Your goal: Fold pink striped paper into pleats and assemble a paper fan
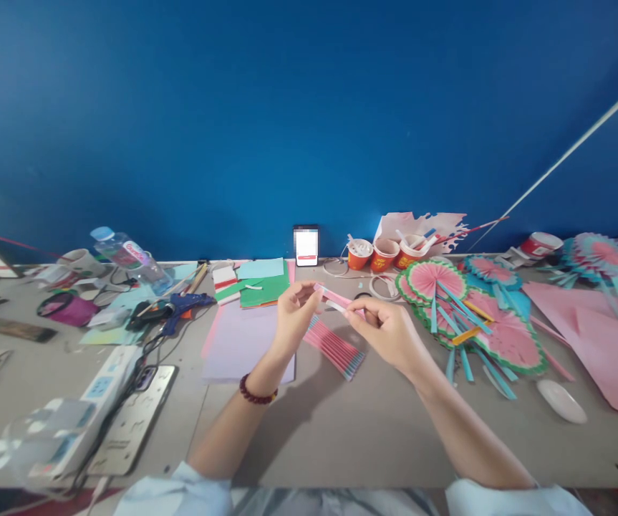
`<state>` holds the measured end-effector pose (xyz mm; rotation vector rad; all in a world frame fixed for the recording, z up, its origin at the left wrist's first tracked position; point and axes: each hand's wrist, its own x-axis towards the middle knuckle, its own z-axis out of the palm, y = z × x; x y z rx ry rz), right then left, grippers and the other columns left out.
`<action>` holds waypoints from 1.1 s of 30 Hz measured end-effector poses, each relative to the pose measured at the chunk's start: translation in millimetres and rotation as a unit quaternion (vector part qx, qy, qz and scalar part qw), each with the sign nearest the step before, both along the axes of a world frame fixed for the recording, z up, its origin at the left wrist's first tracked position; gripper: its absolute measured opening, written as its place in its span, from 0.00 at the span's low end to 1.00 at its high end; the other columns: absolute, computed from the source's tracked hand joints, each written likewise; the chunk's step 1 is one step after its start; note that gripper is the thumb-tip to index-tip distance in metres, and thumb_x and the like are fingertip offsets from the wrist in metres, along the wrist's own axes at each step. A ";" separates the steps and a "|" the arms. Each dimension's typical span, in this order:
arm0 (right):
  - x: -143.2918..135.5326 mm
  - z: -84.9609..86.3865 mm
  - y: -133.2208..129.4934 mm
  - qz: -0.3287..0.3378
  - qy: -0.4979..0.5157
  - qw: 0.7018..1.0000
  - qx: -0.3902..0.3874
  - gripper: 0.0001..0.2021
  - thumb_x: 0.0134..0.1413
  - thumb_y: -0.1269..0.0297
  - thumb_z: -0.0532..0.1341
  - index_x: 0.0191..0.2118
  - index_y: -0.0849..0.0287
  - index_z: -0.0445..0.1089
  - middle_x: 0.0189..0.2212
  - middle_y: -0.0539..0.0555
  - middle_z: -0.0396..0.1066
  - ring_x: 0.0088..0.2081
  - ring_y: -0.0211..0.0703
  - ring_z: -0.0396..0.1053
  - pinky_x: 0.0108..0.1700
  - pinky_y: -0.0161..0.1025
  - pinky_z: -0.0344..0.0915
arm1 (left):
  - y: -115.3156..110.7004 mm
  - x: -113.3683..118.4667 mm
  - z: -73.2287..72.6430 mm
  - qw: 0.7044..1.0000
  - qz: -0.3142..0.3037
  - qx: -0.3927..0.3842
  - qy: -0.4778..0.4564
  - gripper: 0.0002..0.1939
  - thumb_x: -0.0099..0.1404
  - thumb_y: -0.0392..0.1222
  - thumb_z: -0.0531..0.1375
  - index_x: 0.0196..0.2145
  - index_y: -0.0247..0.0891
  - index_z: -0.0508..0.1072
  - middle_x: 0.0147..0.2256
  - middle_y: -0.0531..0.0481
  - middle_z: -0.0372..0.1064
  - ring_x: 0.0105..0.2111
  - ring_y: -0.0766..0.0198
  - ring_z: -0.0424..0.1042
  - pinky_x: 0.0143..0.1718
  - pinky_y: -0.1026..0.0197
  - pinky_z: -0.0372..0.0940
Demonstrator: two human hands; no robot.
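Between both hands, above the table, is a narrow pink and white paper strip [335, 298]. My left hand [293, 315] pinches its left end between thumb and fingers. The other end is pinched in my right hand [387, 328]. Just below them a pleated pink paper [335, 347] with light blue edges lies on the table, its upper left part partly hidden by my left hand. Lilac paper sheets [244, 344] lie to the left, behind my left forearm. Right of my right hand are pink paper fans [432, 279] with green rims and blue strips.
A phone [306, 246] stands against the blue wall beside red cups [385, 255]. At left are a glue gun [182, 308], a plastic bottle [131, 258], a power strip [94, 408] and another phone [134, 423]. A white mouse [561, 401] and pink sheets [599, 337] lie at right.
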<state>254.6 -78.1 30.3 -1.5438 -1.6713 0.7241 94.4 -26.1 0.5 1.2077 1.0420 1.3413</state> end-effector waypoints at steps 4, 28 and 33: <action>7.0 1.6 2.9 0.042 0.029 0.998 -0.024 0.13 0.52 0.54 0.58 0.31 0.58 0.73 0.15 0.44 0.46 0.19 0.32 0.45 0.21 0.33 0.44 | 1.2 0.0 -1.5 0.999 0.018 0.026 0.017 0.05 0.54 0.40 0.61 0.29 0.36 0.72 0.30 0.49 0.70 0.30 0.66 0.70 0.29 0.66 0.67; 21.4 -9.7 22.0 0.085 0.236 0.965 -0.079 0.14 0.48 0.55 0.63 0.35 0.62 0.74 0.20 0.51 0.72 0.12 0.29 0.56 0.13 0.30 0.53 | 9.8 -19.0 5.2 0.996 0.059 0.045 0.052 0.07 0.52 0.42 0.64 0.29 0.38 0.74 0.30 0.50 0.72 0.30 0.66 0.71 0.30 0.66 0.65; 20.2 -3.3 8.7 0.082 0.166 0.982 -0.046 0.14 0.50 0.56 0.61 0.36 0.62 0.75 0.24 0.55 0.74 0.17 0.32 0.61 0.18 0.31 0.59 | 8.5 -20.7 6.7 0.993 0.087 0.050 0.064 0.06 0.53 0.41 0.63 0.30 0.37 0.74 0.30 0.49 0.72 0.31 0.65 0.71 0.29 0.66 0.66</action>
